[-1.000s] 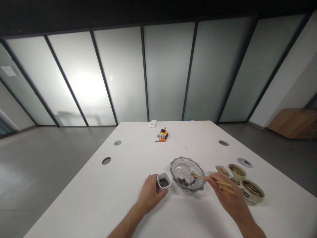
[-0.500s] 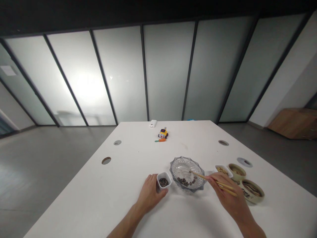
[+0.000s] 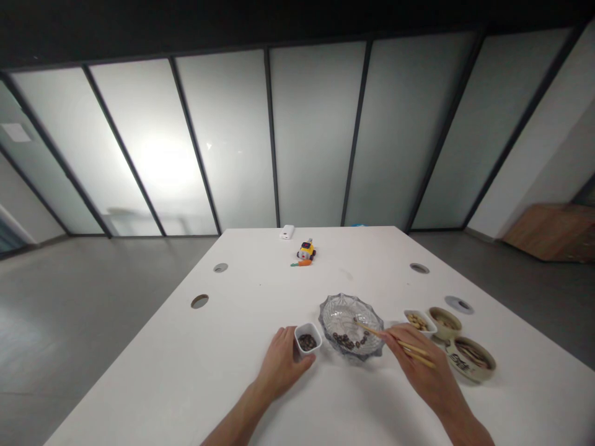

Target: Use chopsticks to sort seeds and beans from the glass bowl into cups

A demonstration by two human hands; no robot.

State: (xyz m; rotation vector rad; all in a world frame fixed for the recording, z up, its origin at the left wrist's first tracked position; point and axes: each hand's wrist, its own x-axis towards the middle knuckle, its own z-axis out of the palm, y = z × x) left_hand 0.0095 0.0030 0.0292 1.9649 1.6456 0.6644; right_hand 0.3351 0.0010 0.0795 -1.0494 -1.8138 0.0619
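We rest our left hand (image 3: 282,365) on the white table (image 3: 195,371), fingers curled loosely around the near-left side of a small white square cup (image 3: 307,338), thumb touching its wall; the cup stands upright on the table and is not lifted. Inside it lies a shallow layer of dark brown beans (image 3: 307,341).

Just beside the cup, to its right, stands a clear cut-glass bowl (image 3: 352,324) with a scalloped rim. A loose row of the same dark beans lies along its near inner side; the far half of the bowl shows bare glass.

Our right hand (image 3: 421,367) is closed around a pair of wooden chopsticks (image 3: 393,339), pinched between thumb and fingers near their upper part. The sticks slant up and left over the bowl's right rim, tips close together inside the bowl above the beans. Whether a bean sits between the tips we cannot tell.

To the right of the glass bowl stand three more containers in a line: a small white square dish (image 3: 419,321) with pale, tan pieces in it, a round beige bowl (image 3: 445,321) whose contents are too small to make out, and a larger round beige bowl (image 3: 474,357) with dark markings, nearest our right wrist.

At the far end of the table lie a yellow toy (image 3: 306,249), a small orange carrot toy (image 3: 302,263) and a white box (image 3: 287,231).
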